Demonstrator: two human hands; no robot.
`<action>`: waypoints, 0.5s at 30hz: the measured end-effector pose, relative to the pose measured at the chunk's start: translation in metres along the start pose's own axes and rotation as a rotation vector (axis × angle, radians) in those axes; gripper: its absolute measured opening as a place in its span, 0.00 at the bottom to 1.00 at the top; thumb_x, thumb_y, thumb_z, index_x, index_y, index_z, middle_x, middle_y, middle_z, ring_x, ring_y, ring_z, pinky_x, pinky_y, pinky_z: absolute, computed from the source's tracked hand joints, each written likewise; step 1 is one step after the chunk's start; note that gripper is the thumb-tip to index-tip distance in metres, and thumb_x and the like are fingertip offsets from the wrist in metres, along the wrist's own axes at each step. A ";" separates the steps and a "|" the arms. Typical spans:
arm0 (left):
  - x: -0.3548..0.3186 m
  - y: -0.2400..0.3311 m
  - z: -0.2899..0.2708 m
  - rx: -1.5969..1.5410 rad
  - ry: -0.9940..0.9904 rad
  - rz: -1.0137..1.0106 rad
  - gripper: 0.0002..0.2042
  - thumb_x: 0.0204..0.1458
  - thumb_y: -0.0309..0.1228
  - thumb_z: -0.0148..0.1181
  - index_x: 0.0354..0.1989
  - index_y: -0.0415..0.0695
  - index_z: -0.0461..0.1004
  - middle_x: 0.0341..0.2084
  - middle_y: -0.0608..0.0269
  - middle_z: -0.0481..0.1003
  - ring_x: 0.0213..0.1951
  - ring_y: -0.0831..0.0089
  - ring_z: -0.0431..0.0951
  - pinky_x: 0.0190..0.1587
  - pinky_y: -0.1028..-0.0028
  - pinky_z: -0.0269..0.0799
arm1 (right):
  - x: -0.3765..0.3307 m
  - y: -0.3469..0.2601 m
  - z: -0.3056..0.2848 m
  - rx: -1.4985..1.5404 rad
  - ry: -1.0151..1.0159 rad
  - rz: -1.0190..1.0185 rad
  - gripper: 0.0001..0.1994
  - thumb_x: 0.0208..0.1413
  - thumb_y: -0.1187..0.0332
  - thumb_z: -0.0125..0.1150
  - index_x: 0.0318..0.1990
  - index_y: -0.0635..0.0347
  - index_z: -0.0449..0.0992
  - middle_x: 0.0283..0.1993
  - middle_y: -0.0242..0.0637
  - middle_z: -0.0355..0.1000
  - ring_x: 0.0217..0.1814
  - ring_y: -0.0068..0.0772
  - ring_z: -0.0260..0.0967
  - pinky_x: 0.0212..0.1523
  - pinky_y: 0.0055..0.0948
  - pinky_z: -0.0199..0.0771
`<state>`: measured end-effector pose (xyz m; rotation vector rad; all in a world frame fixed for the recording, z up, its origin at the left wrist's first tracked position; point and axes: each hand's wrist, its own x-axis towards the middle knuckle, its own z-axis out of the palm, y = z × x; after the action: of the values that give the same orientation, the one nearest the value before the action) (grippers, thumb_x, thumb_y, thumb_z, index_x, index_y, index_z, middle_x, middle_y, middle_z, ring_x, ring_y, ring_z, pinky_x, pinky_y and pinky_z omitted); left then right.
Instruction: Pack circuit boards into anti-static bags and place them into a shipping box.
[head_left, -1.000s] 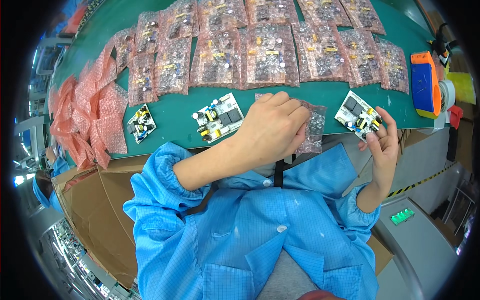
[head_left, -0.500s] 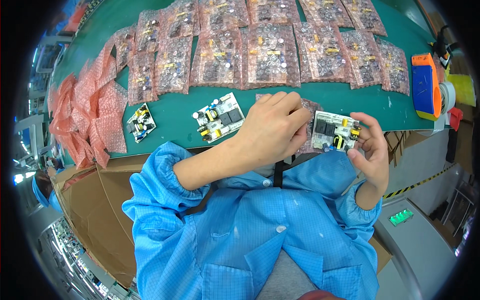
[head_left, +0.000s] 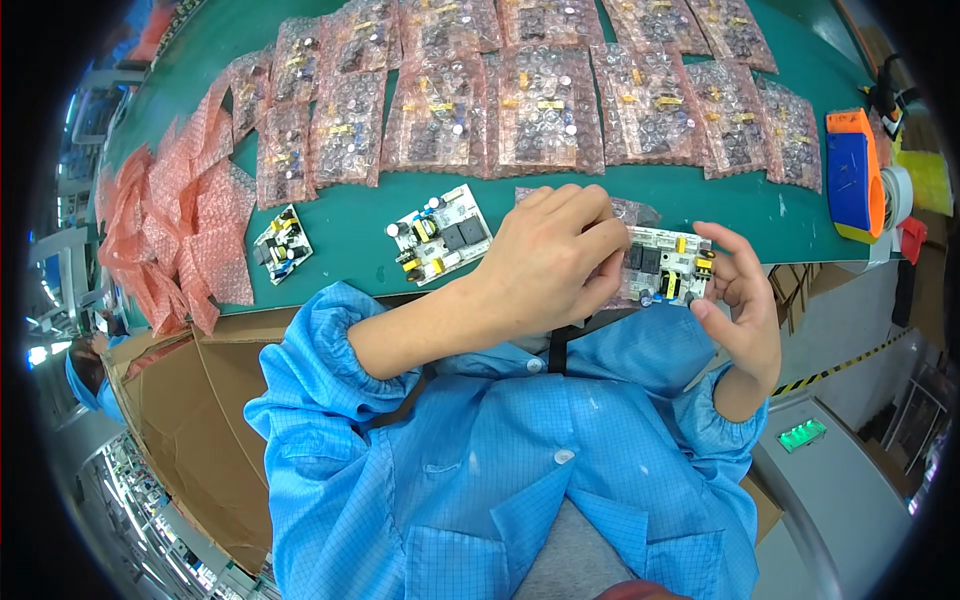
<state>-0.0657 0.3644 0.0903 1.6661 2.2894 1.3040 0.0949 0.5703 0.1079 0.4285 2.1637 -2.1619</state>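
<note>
My right hand (head_left: 742, 305) is closed on the right end of a white circuit board (head_left: 683, 243), thumb below and fingers above. Black blocks, yellow parts and small cylinders stand up from the board. My left hand (head_left: 553, 255) has its fingers curled round a pink bubble-wrap bag (head_left: 636, 212), most of which it hides. The board's left end meets the left fingers and the bag; whether it sits inside the bag's mouth I cannot tell. Two more bare boards lie on the green table to the left, a larger board (head_left: 440, 235) and a smaller-looking board (head_left: 284, 245).
Bubble-wrapped boards (head_left: 437, 117) lie in rows across the far side of the green table (head_left: 350, 225). Loose pink bubble bags (head_left: 180, 215) are heaped at the left. An orange and blue tape dispenser (head_left: 853, 175) stands at the right. Below the table's left edge is a cardboard box (head_left: 205, 420).
My right hand has brought the board slightly left, closer against the left fingers, and its near edge has tilted a little. The left hand has barely shifted.
</note>
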 end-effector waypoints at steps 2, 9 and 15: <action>0.000 0.000 0.000 -0.015 -0.006 0.020 0.10 0.39 0.23 0.66 0.31 0.45 0.75 0.27 0.64 0.70 0.30 0.64 0.73 0.31 0.65 0.65 | 0.000 0.000 0.001 0.007 0.027 -0.003 0.36 0.50 0.76 0.64 0.68 0.67 0.57 0.41 0.35 0.75 0.34 0.15 0.66 0.34 0.17 0.65; 0.000 0.001 -0.001 0.021 -0.028 0.053 0.09 0.39 0.23 0.66 0.31 0.45 0.75 0.28 0.64 0.70 0.31 0.64 0.72 0.34 0.66 0.63 | -0.001 0.004 -0.002 0.121 0.110 0.045 0.35 0.52 0.77 0.63 0.68 0.68 0.57 0.37 0.35 0.73 0.31 0.14 0.65 0.32 0.14 0.63; 0.000 0.001 0.000 0.036 0.001 0.070 0.09 0.39 0.22 0.66 0.30 0.45 0.75 0.27 0.64 0.70 0.30 0.65 0.71 0.35 0.66 0.62 | -0.003 0.002 -0.004 0.119 0.075 0.039 0.34 0.52 0.76 0.65 0.67 0.68 0.58 0.38 0.36 0.75 0.31 0.12 0.65 0.31 0.13 0.62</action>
<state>-0.0647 0.3643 0.0912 1.7726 2.2880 1.2841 0.0990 0.5735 0.1063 0.5618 2.0505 -2.2977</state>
